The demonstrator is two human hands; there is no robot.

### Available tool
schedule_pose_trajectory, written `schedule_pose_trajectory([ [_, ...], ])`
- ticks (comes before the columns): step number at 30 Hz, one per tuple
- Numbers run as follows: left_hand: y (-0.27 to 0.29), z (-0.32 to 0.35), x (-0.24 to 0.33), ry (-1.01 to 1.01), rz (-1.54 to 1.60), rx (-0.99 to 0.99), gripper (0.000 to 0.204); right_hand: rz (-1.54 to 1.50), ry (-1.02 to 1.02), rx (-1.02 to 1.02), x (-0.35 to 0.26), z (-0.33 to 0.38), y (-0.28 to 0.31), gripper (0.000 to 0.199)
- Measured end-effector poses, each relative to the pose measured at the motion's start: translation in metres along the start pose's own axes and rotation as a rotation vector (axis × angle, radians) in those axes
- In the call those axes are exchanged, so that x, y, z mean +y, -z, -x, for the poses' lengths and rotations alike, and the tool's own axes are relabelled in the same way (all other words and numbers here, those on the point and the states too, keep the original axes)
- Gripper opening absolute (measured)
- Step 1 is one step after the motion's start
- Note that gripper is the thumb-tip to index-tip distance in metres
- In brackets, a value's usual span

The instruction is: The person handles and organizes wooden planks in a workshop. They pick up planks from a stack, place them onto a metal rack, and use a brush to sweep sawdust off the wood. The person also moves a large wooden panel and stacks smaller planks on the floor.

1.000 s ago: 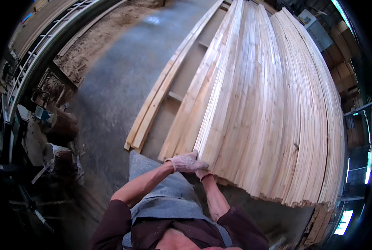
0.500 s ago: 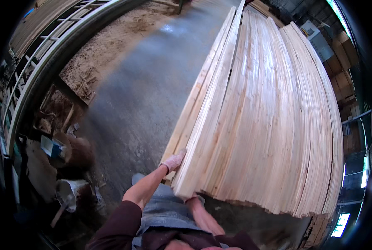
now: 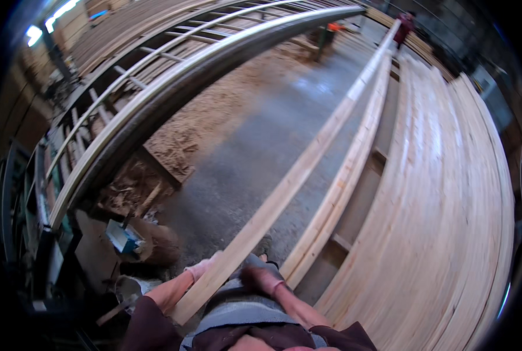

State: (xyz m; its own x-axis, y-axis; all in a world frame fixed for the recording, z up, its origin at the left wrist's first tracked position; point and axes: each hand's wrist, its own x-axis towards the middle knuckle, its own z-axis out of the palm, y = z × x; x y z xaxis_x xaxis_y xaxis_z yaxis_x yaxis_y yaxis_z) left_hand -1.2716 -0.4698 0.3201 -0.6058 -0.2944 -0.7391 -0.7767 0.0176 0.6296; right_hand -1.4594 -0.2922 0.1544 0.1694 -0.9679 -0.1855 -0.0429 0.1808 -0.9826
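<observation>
A long pale wooden plank runs from my waist toward the far upper right. My left hand, in a light glove, grips its left edge near the close end; the fingers are partly hidden by the wood. My right hand, also gloved, is just right of the plank, in front of my grey apron. Motion smears its fingers, and I cannot tell whether it touches the plank. At the far end stands a person in dark red, close to the plank's tip.
On the right lies a wide layer of planks; a narrow row of boards lies apart, with crosspieces in the gap. A curved-looking metal rail frame spans the left, with sawdust below. A white bucket stands near my left.
The plank has swung left, away from the boards, with my left hand on it. My right hand has left its close end. My view has turned left, bringing the far person into sight.
</observation>
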Motion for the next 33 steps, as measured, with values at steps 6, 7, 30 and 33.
schedule_pose_trajectory([
  [6, 0.030, 0.077, -0.048, 0.241, 0.042, -0.058, 0.095, -1.130, -0.215, 0.167, -0.023, -0.138, 0.217, 0.091],
  [7, 0.031, 0.088, -0.062, 0.312, 0.086, -0.051, 0.094, -1.148, -0.164, 0.262, -0.031, -0.163, 0.232, 0.085],
  [30, 0.404, -0.122, -0.023, 0.102, 0.274, 0.161, 0.057, -0.845, -0.075, 0.202, -0.097, -0.496, 0.083, 0.059],
  [33, 0.442, -0.046, -0.036, 0.013, -0.017, 0.217, 0.038, -1.153, -0.234, 0.102, -0.205, -0.507, 0.087, 0.050],
])
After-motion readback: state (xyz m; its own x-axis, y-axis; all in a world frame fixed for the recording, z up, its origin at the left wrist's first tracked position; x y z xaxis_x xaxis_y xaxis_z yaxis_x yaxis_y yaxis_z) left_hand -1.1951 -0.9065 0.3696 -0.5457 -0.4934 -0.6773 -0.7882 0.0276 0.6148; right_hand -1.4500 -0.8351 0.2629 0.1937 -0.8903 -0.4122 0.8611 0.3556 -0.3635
